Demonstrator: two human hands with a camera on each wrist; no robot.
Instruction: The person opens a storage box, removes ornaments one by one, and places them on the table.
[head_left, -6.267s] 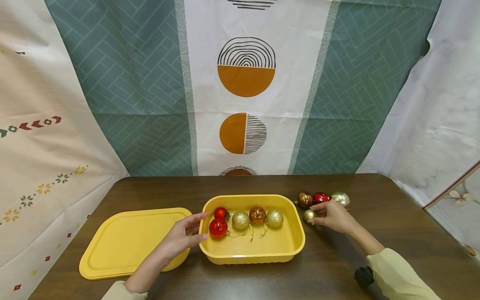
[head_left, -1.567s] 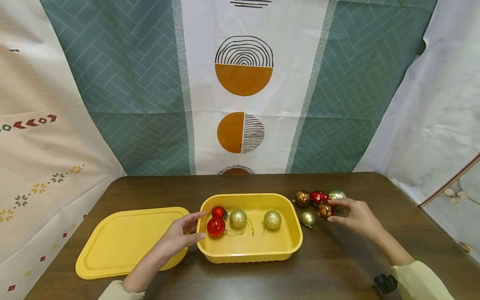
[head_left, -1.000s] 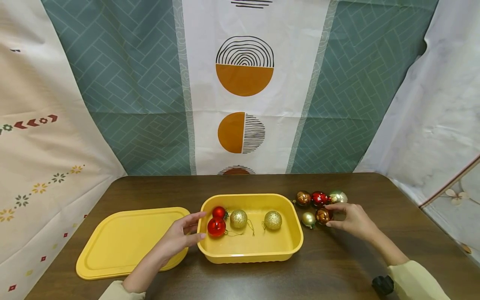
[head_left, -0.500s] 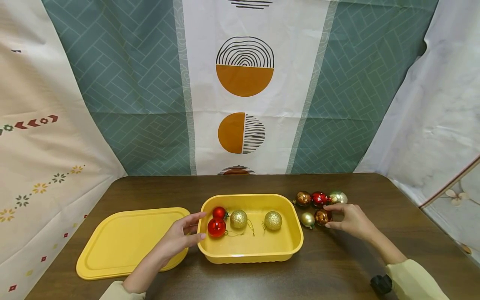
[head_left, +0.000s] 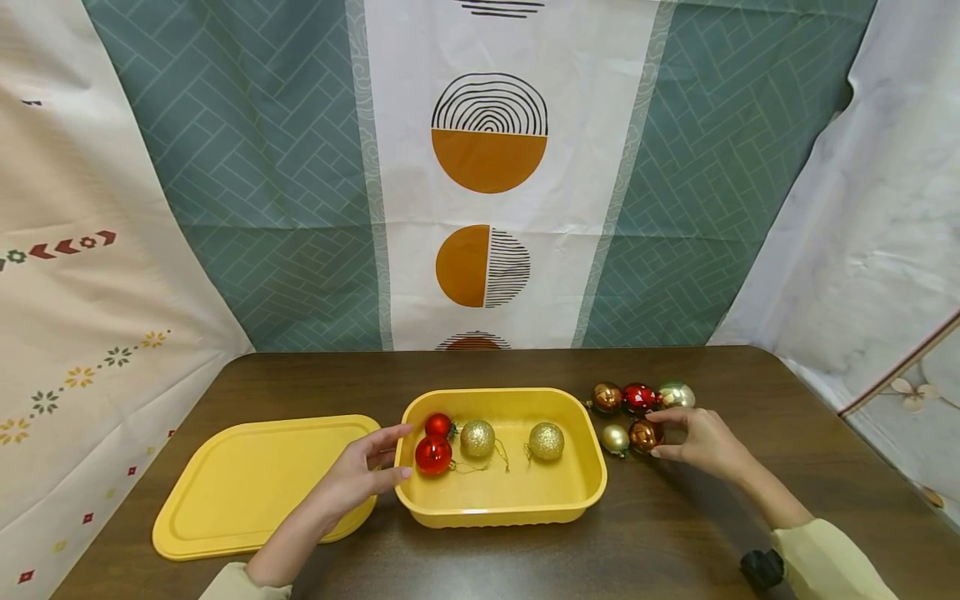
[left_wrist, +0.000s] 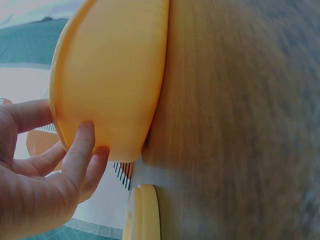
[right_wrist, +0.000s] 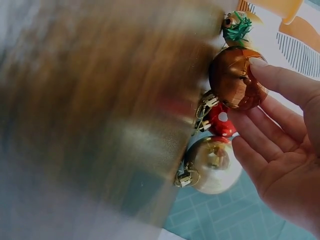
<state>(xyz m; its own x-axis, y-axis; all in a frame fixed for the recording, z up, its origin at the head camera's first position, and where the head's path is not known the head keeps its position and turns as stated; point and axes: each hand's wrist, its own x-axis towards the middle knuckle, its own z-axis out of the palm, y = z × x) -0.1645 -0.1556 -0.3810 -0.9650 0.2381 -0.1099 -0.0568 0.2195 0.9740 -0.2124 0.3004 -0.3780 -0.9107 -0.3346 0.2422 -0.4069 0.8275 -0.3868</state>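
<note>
My right hand [head_left: 705,444] holds a shiny copper Christmas bauble [right_wrist: 237,80] between thumb and fingers, at table level. Just left of it lies a small gold bauble [head_left: 615,439]. Behind them sit a brown bauble [head_left: 607,397], a red one with white dots [head_left: 640,398] and a pale gold one [head_left: 677,397]. With fingers spread and relaxed, my left hand [head_left: 357,475] touches the left end of a yellow container [head_left: 502,515]. Inside are a small red bauble [head_left: 438,425], a larger red one [head_left: 433,455] and two glittery gold ones [head_left: 477,438].
A flat yellow lid [head_left: 262,483] lies on the dark wooden table [head_left: 480,567], left of the container and partly behind my left forearm. Patterned cloths [head_left: 300,183] hang around the table's back and sides.
The copper bauble was in the container at first; now it is on the table's right side, beside the small gold one. My right hand has barely shifted lately; my left stays put.
</note>
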